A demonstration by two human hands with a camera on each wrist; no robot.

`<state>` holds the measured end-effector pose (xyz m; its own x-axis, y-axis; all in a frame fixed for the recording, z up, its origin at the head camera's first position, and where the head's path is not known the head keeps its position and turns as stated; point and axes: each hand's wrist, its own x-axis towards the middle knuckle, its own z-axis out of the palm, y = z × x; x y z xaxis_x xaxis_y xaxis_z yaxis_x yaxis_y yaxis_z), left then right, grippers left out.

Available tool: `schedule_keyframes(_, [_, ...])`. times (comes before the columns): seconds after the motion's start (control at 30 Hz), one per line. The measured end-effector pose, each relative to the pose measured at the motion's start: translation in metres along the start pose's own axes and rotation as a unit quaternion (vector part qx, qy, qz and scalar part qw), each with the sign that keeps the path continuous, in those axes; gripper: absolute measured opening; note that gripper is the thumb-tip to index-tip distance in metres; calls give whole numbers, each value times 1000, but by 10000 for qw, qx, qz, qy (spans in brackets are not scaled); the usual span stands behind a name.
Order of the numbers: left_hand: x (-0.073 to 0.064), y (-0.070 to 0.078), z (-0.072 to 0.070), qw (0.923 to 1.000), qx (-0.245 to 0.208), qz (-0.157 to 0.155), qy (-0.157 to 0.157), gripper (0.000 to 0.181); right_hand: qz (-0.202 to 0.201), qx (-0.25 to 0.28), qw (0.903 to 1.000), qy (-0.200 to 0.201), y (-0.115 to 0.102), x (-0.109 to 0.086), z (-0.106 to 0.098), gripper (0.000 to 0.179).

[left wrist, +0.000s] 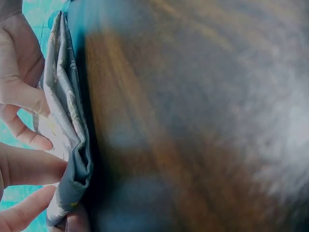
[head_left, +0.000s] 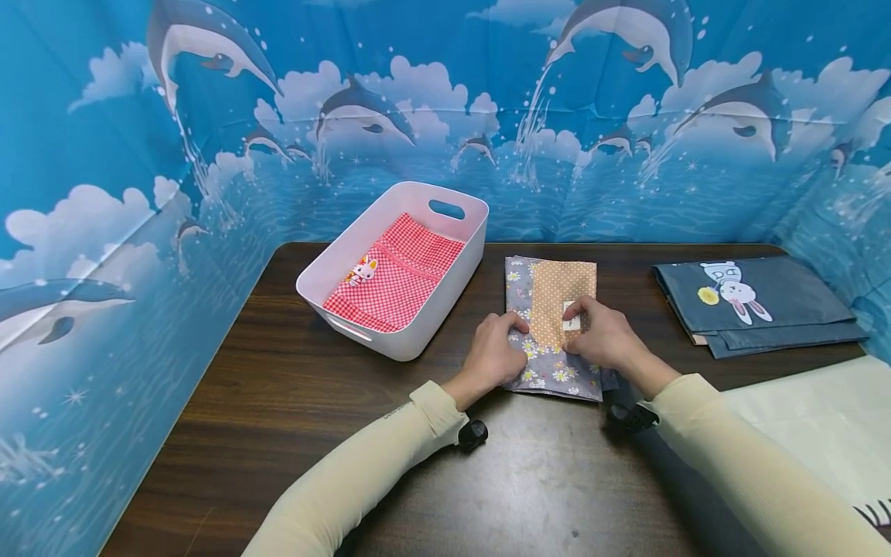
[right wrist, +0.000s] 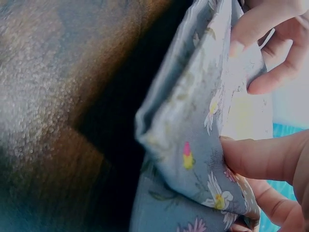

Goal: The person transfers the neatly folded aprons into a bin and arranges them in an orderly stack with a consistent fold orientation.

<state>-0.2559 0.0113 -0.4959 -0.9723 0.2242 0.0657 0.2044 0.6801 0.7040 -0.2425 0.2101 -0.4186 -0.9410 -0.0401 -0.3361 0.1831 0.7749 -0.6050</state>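
Observation:
A folded grey cloth (head_left: 550, 379) with a daisy print lies on the table, its tan polka-dot panel (head_left: 546, 278) and small white label facing up. At its left edge my left hand (head_left: 493, 352) pinches the layers between thumb and fingers. My right hand (head_left: 604, 334) grips the cloth's right side, with fingers over the tan panel beside the label. Seen from the left wrist, the stacked folds of the cloth (left wrist: 65, 96) show edge-on, with a fingertip underneath. In the right wrist view, a thumb (right wrist: 265, 157) presses on the floral fabric.
A white plastic bin (head_left: 445, 305) to the left holds a red gingham cloth (head_left: 407, 271) with a rabbit figure. On the right lies a folded dark cloth (head_left: 786, 302) with a rabbit design. A pale cream cloth (head_left: 828, 410) covers the right front. Dolphin-print curtain surrounds the table (head_left: 278, 387).

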Motion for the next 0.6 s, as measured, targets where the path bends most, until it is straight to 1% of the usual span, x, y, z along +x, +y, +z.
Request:
schedule_keyframes(0.23, [-8, 10, -3, 9995, -168, 159, 208, 46, -24, 18, 10000, 5, 0, -1, 0, 45])
schedule_keyframes(0.43, [-8, 10, -4, 9998, -165, 1, 89, 46, -40, 28, 10000, -26, 1, -1, 0, 45])
schedule_keyframes(0.6, [-8, 10, -6, 9997, -176, 118, 154, 47, -40, 33, 10000, -14, 2, -1, -1, 45])
